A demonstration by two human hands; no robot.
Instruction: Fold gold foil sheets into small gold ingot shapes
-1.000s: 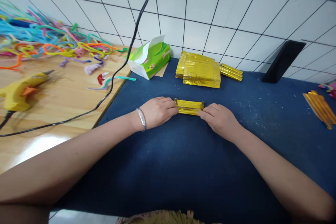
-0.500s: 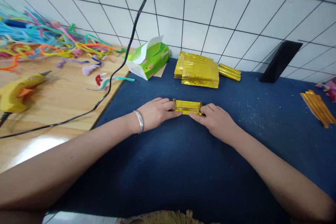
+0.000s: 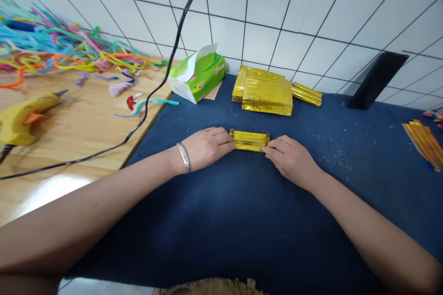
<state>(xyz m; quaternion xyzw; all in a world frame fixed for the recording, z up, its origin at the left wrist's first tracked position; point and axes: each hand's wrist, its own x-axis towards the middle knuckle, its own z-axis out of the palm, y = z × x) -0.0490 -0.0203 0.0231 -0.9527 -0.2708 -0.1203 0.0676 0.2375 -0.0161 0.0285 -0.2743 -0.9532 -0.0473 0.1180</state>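
A folded piece of gold foil paper lies on the dark blue table surface, its two long edges turned up. My left hand, with a silver bangle on the wrist, pinches its left end. At the right end, my right hand grips the near corner between thumb and fingers. Both hands are closed, and the fingertips partly cover the ends of the foil. Behind it lies a stack of flat gold foil sheets, with narrow folded gold strips beside it.
Left, a wooden board bears a yellow glue gun and a heap of coloured pipe cleaners. A black cable crosses in front. A green tissue pack, a black object and orange-gold folded strips stand or lie around.
My right thumb has drawn back from the foil's near edge to its right corner, and my left thumb has pulled back left, so more of the foil shows. The view has shifted slightly.
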